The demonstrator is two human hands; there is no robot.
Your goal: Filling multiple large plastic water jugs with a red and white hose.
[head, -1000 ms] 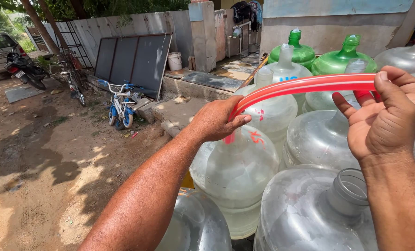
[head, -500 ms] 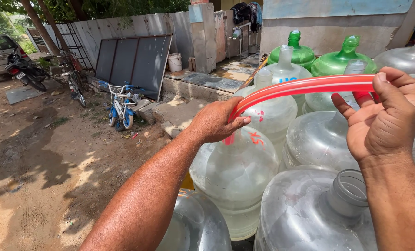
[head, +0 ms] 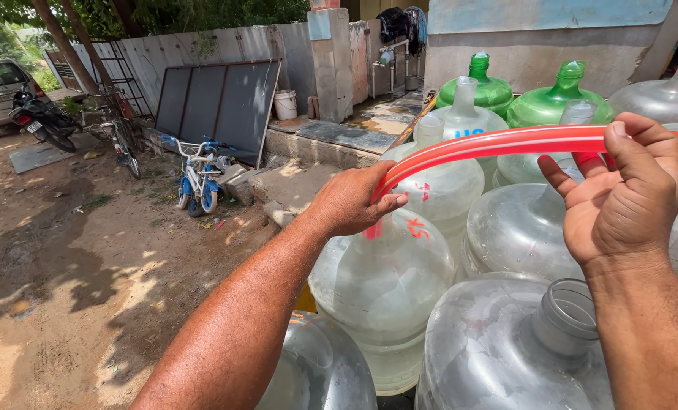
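Hose (head: 506,142), red, spans both hands above clear jugs (head: 388,281). Left hand (head: 352,203) grips its end, apparently over a jug mouth. Right hand (head: 620,199) curls loosely around it, fingers hooked over.

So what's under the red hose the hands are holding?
Under the red hose stand big clear water jugs, crowded together, with two green jugs behind. The left hand covers the neck of one clear jug, so its opening is hidden.

Left hand (head: 352,203) grips the end of a red hose (head: 506,143); right hand (head: 620,199) holds it further along — directly above the clear water jugs (head: 384,281). Two green jugs (head: 545,102) stand behind them.
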